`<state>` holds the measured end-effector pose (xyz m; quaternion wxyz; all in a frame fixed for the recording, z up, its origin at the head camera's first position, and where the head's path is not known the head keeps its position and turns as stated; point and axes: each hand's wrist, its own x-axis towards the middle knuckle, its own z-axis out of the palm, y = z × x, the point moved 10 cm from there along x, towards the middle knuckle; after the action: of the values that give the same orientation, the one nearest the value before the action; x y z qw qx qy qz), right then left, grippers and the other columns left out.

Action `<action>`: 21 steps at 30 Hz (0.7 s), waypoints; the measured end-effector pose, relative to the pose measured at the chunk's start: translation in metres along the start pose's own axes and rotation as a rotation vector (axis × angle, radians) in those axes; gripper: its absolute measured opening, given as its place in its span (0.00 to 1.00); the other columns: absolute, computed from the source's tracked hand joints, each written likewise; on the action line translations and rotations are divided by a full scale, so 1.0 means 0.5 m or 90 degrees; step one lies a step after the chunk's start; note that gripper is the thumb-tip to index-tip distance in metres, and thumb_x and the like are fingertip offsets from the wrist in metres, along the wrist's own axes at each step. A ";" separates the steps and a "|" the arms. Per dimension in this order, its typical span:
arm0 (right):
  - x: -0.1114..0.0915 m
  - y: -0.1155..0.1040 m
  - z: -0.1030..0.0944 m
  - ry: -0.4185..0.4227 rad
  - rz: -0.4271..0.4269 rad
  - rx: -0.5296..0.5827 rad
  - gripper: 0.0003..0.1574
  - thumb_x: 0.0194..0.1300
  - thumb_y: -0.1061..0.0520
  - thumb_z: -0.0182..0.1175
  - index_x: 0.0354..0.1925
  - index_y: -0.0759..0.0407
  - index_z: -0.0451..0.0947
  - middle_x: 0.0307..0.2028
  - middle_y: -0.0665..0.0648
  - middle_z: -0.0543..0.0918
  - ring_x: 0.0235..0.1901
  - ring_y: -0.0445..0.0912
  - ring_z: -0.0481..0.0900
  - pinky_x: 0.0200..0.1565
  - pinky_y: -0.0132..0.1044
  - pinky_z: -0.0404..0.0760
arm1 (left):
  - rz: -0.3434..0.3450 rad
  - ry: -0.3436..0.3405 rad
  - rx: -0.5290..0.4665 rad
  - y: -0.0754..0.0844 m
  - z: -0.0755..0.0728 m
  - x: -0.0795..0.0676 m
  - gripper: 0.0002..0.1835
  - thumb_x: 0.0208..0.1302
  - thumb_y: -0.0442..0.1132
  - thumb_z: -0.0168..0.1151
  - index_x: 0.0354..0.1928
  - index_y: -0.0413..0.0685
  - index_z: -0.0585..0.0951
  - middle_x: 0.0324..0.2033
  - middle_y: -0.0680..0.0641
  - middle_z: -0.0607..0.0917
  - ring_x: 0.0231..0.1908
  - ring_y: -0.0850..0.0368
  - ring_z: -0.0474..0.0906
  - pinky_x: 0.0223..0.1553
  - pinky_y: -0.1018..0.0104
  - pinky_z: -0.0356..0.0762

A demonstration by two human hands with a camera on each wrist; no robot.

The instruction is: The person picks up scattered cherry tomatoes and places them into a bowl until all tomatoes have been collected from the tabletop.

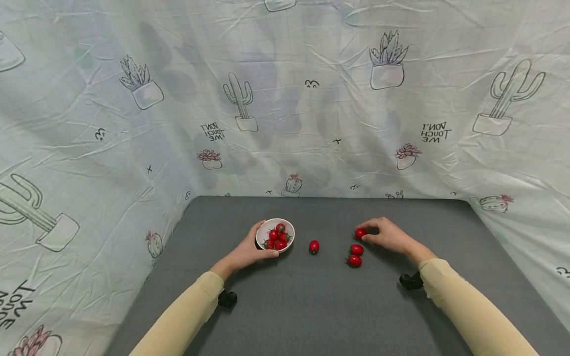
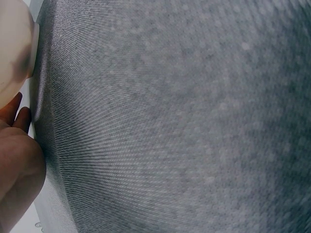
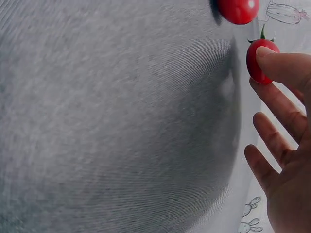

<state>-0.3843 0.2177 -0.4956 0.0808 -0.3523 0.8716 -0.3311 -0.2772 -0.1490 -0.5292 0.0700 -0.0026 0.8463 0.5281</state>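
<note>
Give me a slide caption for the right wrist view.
Right hand pinching a cherry tomato, with a second tomato nearby on the grey tabletop.

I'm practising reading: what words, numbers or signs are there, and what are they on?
"DON'T TOUCH", flipped, twice on the cloth; the short word below could be "ME" or "WE".
Tilted words, lower left cloth: hard to read.
"x" or "+": little marks, same cloth.
None visible on the tomatoes or bowl.
</note>
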 end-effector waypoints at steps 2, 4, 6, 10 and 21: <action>0.003 -0.006 -0.006 0.009 -0.002 -0.002 0.20 0.71 0.55 0.65 0.59 0.59 0.83 0.55 0.57 0.84 0.60 0.60 0.77 0.60 0.63 0.70 | 0.001 -0.001 0.002 0.001 0.000 0.000 0.62 0.53 0.55 0.81 0.81 0.57 0.49 0.74 0.44 0.61 0.71 0.47 0.61 0.68 0.43 0.62; 0.006 -0.013 -0.011 0.019 -0.004 -0.003 0.20 0.71 0.54 0.66 0.59 0.58 0.83 0.54 0.56 0.85 0.59 0.59 0.77 0.60 0.63 0.70 | 0.001 0.001 0.003 0.003 0.000 -0.001 0.62 0.53 0.55 0.81 0.81 0.57 0.49 0.74 0.44 0.61 0.71 0.46 0.61 0.68 0.42 0.61; 0.009 -0.022 -0.016 0.026 -0.002 -0.003 0.21 0.71 0.53 0.66 0.59 0.57 0.83 0.54 0.55 0.85 0.59 0.58 0.76 0.61 0.63 0.69 | 0.000 0.003 0.003 0.004 -0.001 -0.001 0.62 0.52 0.55 0.81 0.81 0.56 0.50 0.74 0.44 0.61 0.71 0.46 0.60 0.68 0.42 0.61; 0.015 -0.048 -0.021 0.032 -0.001 -0.001 0.22 0.71 0.51 0.67 0.60 0.55 0.83 0.54 0.54 0.84 0.60 0.57 0.74 0.60 0.63 0.69 | 0.000 0.007 0.005 0.007 0.000 -0.002 0.62 0.52 0.54 0.81 0.81 0.55 0.50 0.74 0.44 0.61 0.71 0.46 0.60 0.68 0.42 0.61; 0.053 -0.134 -0.007 0.029 -0.012 0.017 0.22 0.72 0.51 0.66 0.62 0.53 0.82 0.54 0.50 0.83 0.60 0.54 0.70 0.58 0.59 0.71 | 0.005 0.012 -0.003 0.007 0.000 -0.004 0.63 0.51 0.51 0.83 0.81 0.54 0.49 0.74 0.43 0.61 0.70 0.45 0.61 0.68 0.43 0.61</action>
<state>-0.3675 0.1661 -0.4478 0.0625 -0.3517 0.8653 -0.3516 -0.2753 -0.1473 -0.5257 0.0596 -0.0045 0.8455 0.5306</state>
